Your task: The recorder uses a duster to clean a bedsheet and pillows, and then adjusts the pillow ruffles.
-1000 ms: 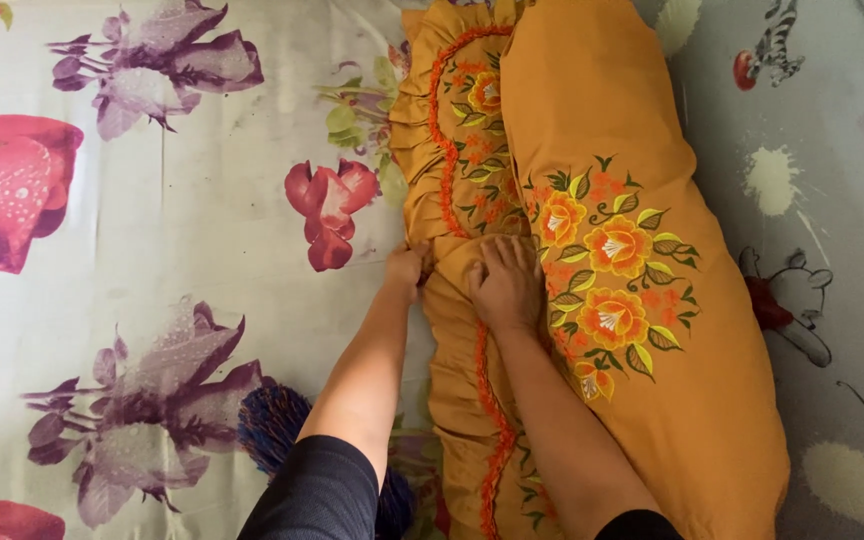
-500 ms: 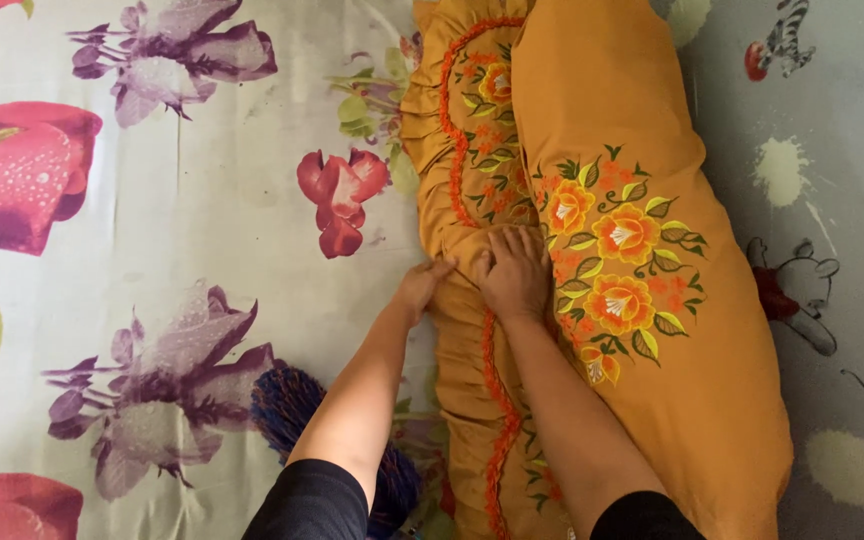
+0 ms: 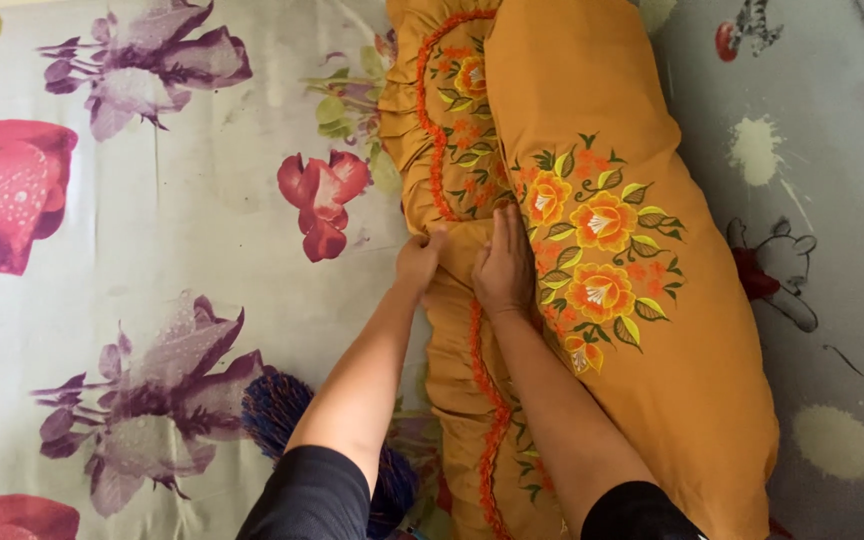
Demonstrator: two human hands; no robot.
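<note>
A long mustard-orange pillow with embroidered orange flowers and a frilled border lies on the bed, running from the top of the view to the bottom. My left hand pinches the frilled edge of the pillowcase at the pillow's left side. My right hand lies flat on the pillow beside it, fingers together and pressed into the fold next to the orange stitched trim. Both forearms reach up from the bottom, in black sleeves.
A pale bedsheet with large purple and red flower prints covers the left. A grey cartoon-print sheet covers the right. A dark blue tufted object lies partly under my left arm.
The view has shifted slightly, so the pillow and hands sit a little higher and further right. Both hands stay at the same fold of the pillowcase, with the right fingers now flatter.
</note>
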